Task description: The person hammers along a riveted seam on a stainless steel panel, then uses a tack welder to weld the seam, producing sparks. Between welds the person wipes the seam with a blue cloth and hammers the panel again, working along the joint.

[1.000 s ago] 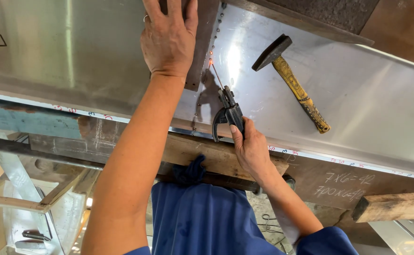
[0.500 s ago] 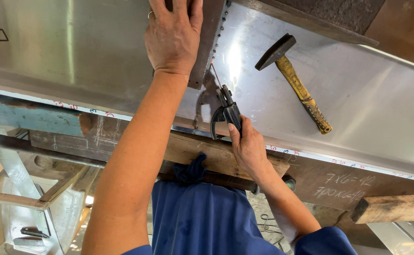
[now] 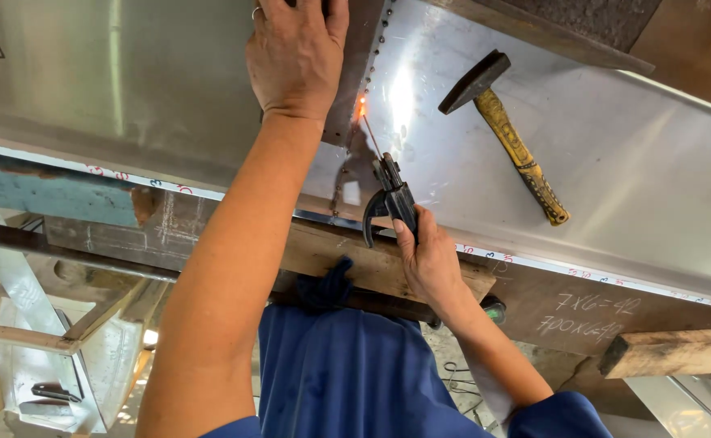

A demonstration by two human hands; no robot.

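My left hand (image 3: 297, 57) lies flat on a dark metal strip (image 3: 354, 89) that rests on a shiny steel sheet (image 3: 128, 89), pressing it down. My right hand (image 3: 428, 259) grips a black welding electrode holder (image 3: 392, 201). Its thin rod (image 3: 370, 134) points up to the strip's edge, where an orange spark (image 3: 362, 107) glows beside a row of small weld spots. My blue-sleeved arms reach up from the bottom of the view.
A hammer (image 3: 506, 130) with a yellow-wrapped handle lies on the sheet to the right. A wooden plank (image 3: 372, 264) sits under the sheet's near edge, another wooden block (image 3: 672, 353) at lower right. Steel frame parts (image 3: 39, 341) stand at lower left.
My right hand has pushed the holder up toward the strip, and the rod tip now glows orange at the seam. My left hand stays pressed on the strip.
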